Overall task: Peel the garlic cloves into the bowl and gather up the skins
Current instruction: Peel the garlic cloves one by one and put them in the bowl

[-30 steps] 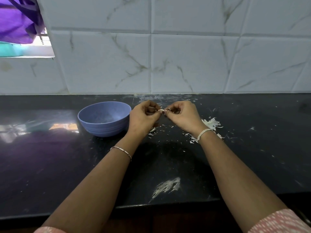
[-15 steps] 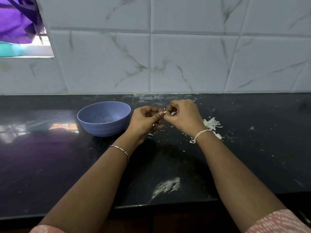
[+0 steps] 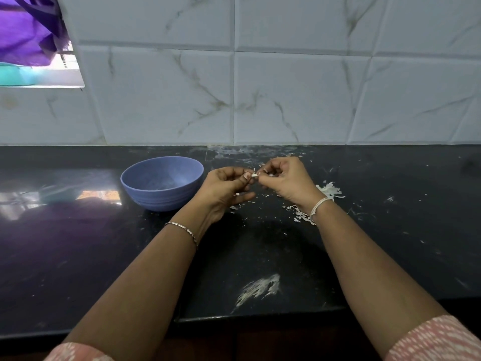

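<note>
A small white garlic clove (image 3: 254,175) is pinched between the fingertips of both hands above the black counter (image 3: 78,256). My left hand (image 3: 223,188) holds it from the left, with the lower fingers stretched out beneath. My right hand (image 3: 286,178) pinches it from the right, fingers curled. A blue bowl (image 3: 162,182) stands on the counter just left of my left hand; I cannot make out what lies inside it. White garlic skins (image 3: 329,191) lie in a loose heap behind my right wrist, with more scraps (image 3: 299,214) beside it.
A white marbled tile wall (image 3: 260,87) rises behind the counter. Small skin flakes are scattered around the hands. A whitish smear (image 3: 259,287) marks the counter near its front edge (image 3: 247,319). Purple cloth (image 3: 23,29) hangs at the top left.
Both hands stayed together at the clove, shifting slightly. My left hand's lower fingers have straightened out under the clove.
</note>
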